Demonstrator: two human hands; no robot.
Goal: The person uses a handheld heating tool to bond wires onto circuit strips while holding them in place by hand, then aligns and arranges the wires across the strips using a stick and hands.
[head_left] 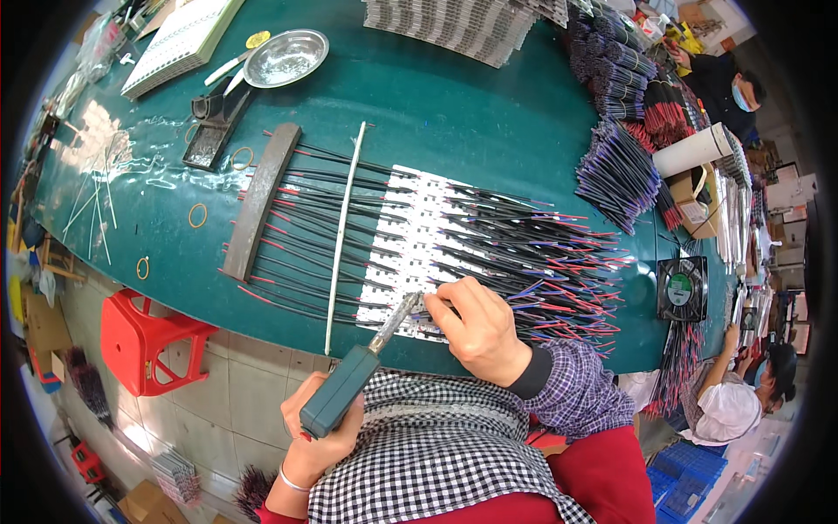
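Note:
My left hand (325,426) is wrapped round the green handle of a soldering iron (347,384). The iron's metal barrel slants up to the right, its tip at the near part of a white circuit board panel (408,229). Beside that tip, my right hand (480,327) is closed in a pinch over the panel; what its fingers hold is hidden. Rows of black wires with red and purple ends (532,253) fan out to the right of the panel. More black and red wires run left, under a thin pale rod (346,236) and a dark flat bar (264,201).
A metal bowl (286,59), a dark holder (215,122) and rubber bands (198,216) lie on the green table (175,253). Wire bundles (616,175) and a fan (682,290) are at the right. A red stool (144,341) stands left; co-workers (742,397) sit right.

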